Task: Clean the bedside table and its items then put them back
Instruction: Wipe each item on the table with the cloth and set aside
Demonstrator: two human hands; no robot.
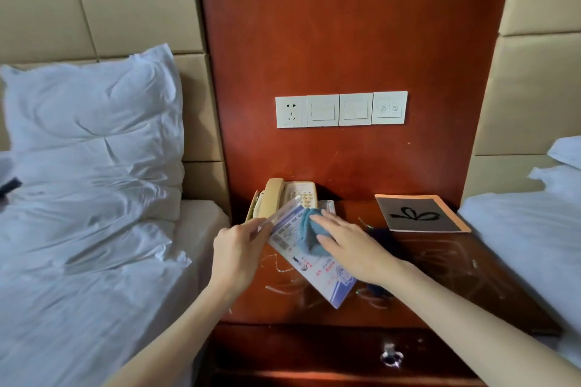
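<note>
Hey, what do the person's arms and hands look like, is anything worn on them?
No gloves on the left hand or the right hand, and no ring, watch or bracelet shows. No sleeve is in view either; everything is bare down to the picture's lower edge.

1. Half the blue cloth is under the right hand
2. Print on the card is too small to read
3. A dark thing behind the forearm, can't tell what
4. A black object, cut by the left edge
</note>
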